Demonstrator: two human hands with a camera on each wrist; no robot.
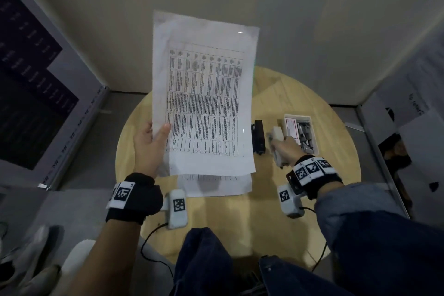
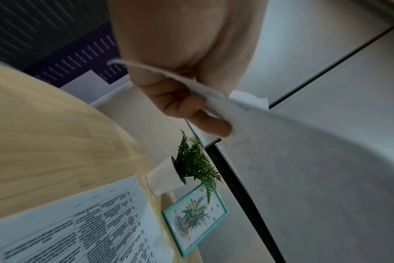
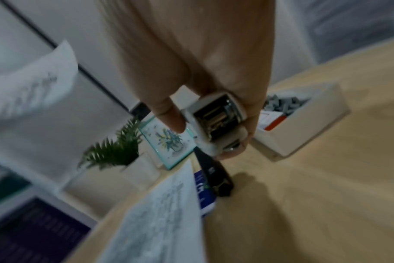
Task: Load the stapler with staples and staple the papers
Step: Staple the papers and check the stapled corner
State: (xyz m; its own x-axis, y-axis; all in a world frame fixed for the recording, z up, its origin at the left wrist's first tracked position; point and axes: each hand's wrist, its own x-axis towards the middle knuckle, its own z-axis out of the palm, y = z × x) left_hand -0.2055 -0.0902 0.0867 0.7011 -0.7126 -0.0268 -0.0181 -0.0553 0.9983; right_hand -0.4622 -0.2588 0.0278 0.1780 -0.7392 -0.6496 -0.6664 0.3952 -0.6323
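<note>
My left hand [image 1: 153,142] pinches the lower left edge of printed papers [image 1: 204,94] and holds them up above the round wooden table [image 1: 300,98]; in the left wrist view the fingers [image 2: 205,122] curl under the sheet [image 2: 304,160]. Another printed sheet [image 1: 216,185] lies flat on the table below. My right hand [image 1: 284,146] grips a white stapler [image 1: 276,142], seen end-on as the stapler [image 3: 216,122] in the right wrist view. A white box of staples [image 1: 300,134] stands just right of it.
A black stapler [image 1: 259,138] lies on the table between the papers and my right hand. A small potted plant [image 2: 187,169] and a framed flower picture [image 2: 196,218] stand at the table's far edge. Partition walls surround the table.
</note>
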